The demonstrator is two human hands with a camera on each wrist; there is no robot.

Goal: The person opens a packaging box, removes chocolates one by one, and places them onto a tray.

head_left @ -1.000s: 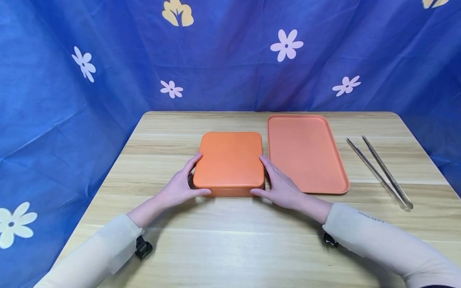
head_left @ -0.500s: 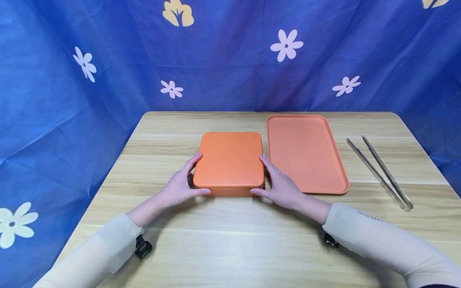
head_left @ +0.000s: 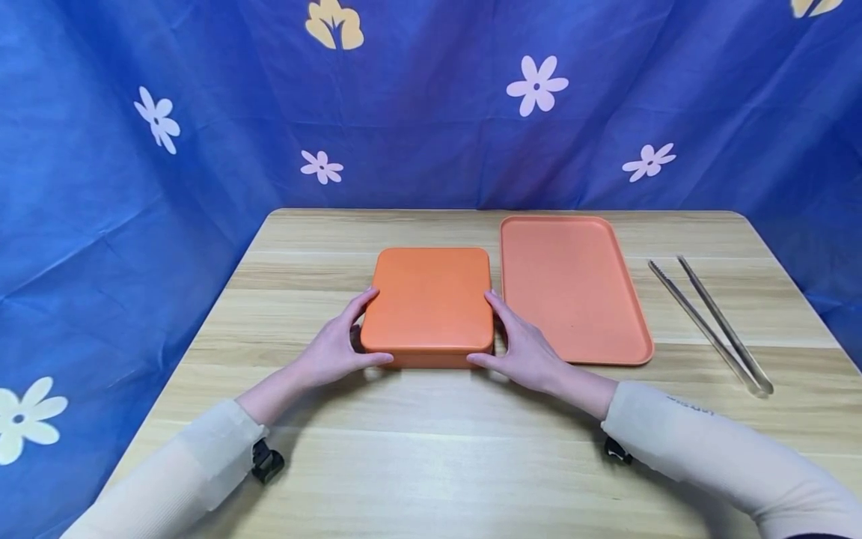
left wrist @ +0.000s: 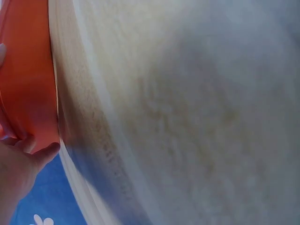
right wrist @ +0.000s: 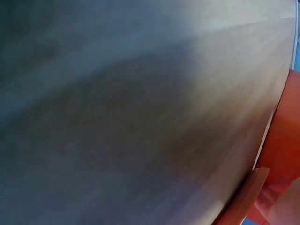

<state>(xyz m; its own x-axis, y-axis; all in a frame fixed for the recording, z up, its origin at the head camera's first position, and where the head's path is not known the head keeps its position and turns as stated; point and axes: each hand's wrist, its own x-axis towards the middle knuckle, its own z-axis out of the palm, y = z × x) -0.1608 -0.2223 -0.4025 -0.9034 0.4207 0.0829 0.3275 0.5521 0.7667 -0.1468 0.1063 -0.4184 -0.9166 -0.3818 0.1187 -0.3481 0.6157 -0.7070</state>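
Note:
An orange lidded box (head_left: pixel 428 299) with rounded corners stands mid-table in the head view, its front wall facing me. My left hand (head_left: pixel 334 350) grips its near left corner, thumb along the front and fingers at the left side. At the near right corner my right hand (head_left: pixel 521 352) holds it the same way, mirrored. The left wrist view catches the box's side wall (left wrist: pixel 30 70) with the left hand (left wrist: pixel 18 168) against it. In the right wrist view, part of the right hand (right wrist: pixel 286 201) shows beside the orange wall (right wrist: pixel 281 140). The box's inside is hidden.
A salmon-coloured rectangular tray (head_left: pixel 569 292) lies just right of the box, near the right hand. Farther right rest metal tongs (head_left: pixel 723 329), spread apart with tips pointing away. The wood-grain table (head_left: pixel 431 464) backs onto a blue flowered curtain (head_left: pixel 431 105).

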